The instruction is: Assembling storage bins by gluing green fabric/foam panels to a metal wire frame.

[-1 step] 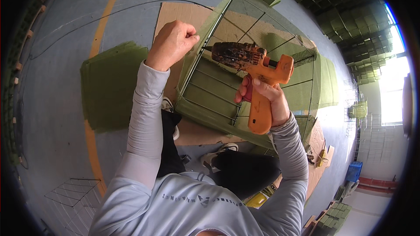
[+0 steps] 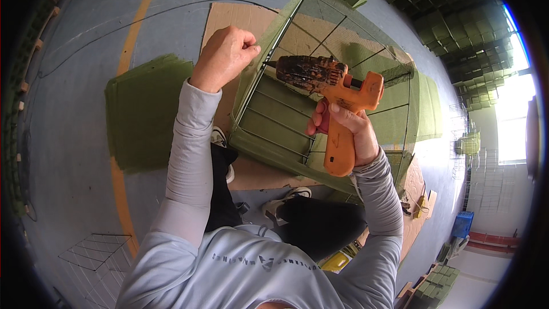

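Note:
My left hand (image 2: 224, 57) is closed, thumb and forefinger pinched on the edge of green mesh fabric (image 2: 250, 83). That fabric wraps a black wire frame (image 2: 329, 36) shaped like a box, with green panels on its sides. Gripped by the handle in my right hand (image 2: 361, 133) is an orange glue gun (image 2: 341, 146); fingers rest at its red trigger (image 2: 324, 120). Its front is blackened and scorched, and the nozzle points left, close to the frame's left edge, just below my left fingertips. Whether the tip touches the mesh I cannot tell.
Under the frame lies a cardboard sheet (image 2: 220, 20). Left of it rests a stack of green fabric pieces (image 2: 148, 114). A thin cable (image 2: 108, 31) crosses the floor. Bare wire frames (image 2: 97, 257) stand at lower left; many green boxes (image 2: 457, 40) are piled at right.

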Motion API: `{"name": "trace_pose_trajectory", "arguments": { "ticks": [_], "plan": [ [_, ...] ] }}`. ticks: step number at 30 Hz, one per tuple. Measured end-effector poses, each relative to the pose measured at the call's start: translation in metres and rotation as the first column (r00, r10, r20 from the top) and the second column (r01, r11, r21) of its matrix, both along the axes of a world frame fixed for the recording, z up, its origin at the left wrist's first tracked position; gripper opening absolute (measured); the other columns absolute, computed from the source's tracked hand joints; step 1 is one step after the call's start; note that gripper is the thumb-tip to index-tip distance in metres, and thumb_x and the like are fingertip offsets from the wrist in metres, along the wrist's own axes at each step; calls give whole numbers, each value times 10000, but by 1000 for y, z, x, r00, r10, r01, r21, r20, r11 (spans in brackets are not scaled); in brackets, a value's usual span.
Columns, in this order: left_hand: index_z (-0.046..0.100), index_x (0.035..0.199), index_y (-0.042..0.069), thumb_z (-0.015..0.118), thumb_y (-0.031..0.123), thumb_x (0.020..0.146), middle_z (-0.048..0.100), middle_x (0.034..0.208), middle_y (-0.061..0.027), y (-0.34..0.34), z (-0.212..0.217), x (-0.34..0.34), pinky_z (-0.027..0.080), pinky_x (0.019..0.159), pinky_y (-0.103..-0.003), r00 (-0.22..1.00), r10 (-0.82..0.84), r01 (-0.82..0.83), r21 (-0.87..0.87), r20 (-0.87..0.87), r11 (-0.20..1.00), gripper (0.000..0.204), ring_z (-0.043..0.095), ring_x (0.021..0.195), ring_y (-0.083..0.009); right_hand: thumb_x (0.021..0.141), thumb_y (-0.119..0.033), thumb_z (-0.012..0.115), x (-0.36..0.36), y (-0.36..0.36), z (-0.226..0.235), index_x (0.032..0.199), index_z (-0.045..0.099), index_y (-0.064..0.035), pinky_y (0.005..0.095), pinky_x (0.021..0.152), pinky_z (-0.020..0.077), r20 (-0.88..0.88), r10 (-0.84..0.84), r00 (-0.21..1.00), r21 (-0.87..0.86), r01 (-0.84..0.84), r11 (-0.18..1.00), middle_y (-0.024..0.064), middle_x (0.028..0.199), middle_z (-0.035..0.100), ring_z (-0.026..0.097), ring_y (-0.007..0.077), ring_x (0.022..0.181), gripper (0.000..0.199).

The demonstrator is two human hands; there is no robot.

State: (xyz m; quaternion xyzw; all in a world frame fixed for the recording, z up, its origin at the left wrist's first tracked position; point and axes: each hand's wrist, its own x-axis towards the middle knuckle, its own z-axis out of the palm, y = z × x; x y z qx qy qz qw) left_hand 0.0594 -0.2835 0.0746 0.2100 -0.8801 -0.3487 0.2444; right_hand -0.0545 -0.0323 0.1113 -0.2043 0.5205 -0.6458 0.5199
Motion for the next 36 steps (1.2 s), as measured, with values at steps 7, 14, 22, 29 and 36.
{"name": "trace_pose_trajectory", "arguments": {
  "ticks": [7,14,22,29,36],
  "plan": [
    [664,824,-54,651,170,826,581,600,-123,1,-3,1,426,549,-339,1000,-14,14,32,-14,999,224,541,549,-191,911,-200,630,3,5,0,1021,565,-6,353,736,507,-33,6,999,6,-6,1000,97,838,619,632,239,766,232],
    [685,819,-51,656,162,794,650,658,-174,3,2,0,487,594,-367,1000,-9,10,52,-14,999,217,635,589,-281,913,-199,627,7,8,1,1050,560,-7,348,731,500,-33,13,999,12,-12,1000,90,855,612,628,234,773,245],
    [688,833,-52,659,165,792,659,679,-182,1,3,-1,493,603,-366,1000,-6,6,59,-2,998,224,648,607,-281,915,-192,620,12,10,4,1051,563,-3,345,738,494,-24,27,999,21,-26,999,91,858,606,623,232,776,240],
    [688,838,-54,665,169,794,659,683,-184,-1,2,-2,498,613,-366,999,-21,22,50,-27,999,229,649,616,-286,914,-183,620,14,12,6,1024,573,10,346,730,493,-16,42,999,60,-41,997,96,845,606,621,232,769,227],
    [687,838,-53,663,165,797,659,689,-185,-2,3,-2,496,616,-368,1000,-20,20,78,3,997,223,644,619,-288,913,-170,619,18,14,9,1009,577,9,337,717,491,-26,59,998,64,-57,996,88,832,606,620,224,761,208]
  ]
}}
